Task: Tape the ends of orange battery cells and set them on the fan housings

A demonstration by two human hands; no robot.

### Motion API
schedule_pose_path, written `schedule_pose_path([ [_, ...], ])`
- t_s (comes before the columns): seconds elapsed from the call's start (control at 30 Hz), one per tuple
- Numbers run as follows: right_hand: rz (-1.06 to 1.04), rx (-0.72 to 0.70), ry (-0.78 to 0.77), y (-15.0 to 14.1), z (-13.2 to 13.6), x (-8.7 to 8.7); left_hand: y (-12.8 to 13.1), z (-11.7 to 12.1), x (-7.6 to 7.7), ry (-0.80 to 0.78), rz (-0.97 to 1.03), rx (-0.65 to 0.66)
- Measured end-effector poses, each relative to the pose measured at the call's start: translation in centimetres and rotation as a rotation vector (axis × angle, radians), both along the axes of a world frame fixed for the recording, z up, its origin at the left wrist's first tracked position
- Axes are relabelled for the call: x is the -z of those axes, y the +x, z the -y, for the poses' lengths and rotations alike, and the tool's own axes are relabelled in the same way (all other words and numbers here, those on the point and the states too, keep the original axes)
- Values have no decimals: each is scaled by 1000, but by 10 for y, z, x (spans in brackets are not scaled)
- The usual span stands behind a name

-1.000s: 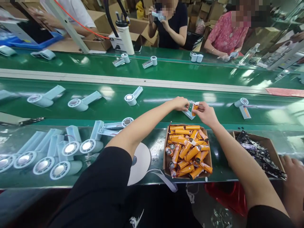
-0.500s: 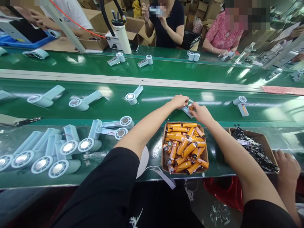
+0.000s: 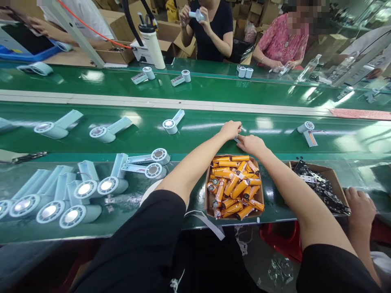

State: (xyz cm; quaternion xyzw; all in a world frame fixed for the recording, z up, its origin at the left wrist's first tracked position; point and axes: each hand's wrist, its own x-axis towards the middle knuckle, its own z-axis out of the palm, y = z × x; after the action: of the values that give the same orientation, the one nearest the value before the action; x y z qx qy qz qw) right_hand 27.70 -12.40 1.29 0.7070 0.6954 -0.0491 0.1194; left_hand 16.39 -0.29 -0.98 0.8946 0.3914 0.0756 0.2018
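Note:
Above the lower green belt, both my hands meet over a light-blue handheld fan [image 3: 237, 139], of which only a small piece of the handle shows. My left hand [image 3: 231, 130] is closed around its far end, where the round head is hidden by the fingers. My right hand [image 3: 252, 144] presses with closed fingers at the near part of the handle. Whether a battery sits under those fingers cannot be seen. Just below my wrists stands a cardboard box [image 3: 264, 199] full of orange wrapped batteries [image 3: 233, 185].
Several light-blue fans [image 3: 73, 215] lie at left on the bench; others ride the belt [image 3: 207, 136]. A box of black parts [image 3: 340, 185] stands at right, beside a co-worker's hand [image 3: 360, 207]. Across the line, people [image 3: 214, 32] handle fans. A white strip [image 3: 210, 226] hangs over the bench edge.
The orange battery at my right fingertips is no longer visible. My right hand has moved left, closer to my left hand, and the fan handle is now mostly covered. The view has shifted slightly.

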Motion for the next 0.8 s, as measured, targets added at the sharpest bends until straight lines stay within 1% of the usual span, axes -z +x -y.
schedule_pose_path([
  [0.07, 29, -11, 2, 0, -2, -5, 3, 0, 0, 0, 14, -3],
  [0.2, 76, -37, 13, 6, -10, -25, 8, 0, -1, -16, 40, -24],
  [0.3, 115, -37, 29, 17, -6, -34, 11, -1, 0, -40, 71, -25],
  [0.37, 115, -10, 58, 26, 4, -33, 14, 0, 2, -52, 89, -26],
  [0.43, 87, 33, 105, 33, 15, -28, 16, 1, 4, -59, 99, -27],
  [0.53, 56, 68, 123, 35, 23, -18, 20, 4, 3, -58, 102, -18],
  [0.67, 43, 38, 32, 20, 9, -11, 19, 8, 0, -57, 98, -18],
  [0.8, 48, 73, -26, 10, -5, -8, 18, 10, -1, -74, 117, -23],
])
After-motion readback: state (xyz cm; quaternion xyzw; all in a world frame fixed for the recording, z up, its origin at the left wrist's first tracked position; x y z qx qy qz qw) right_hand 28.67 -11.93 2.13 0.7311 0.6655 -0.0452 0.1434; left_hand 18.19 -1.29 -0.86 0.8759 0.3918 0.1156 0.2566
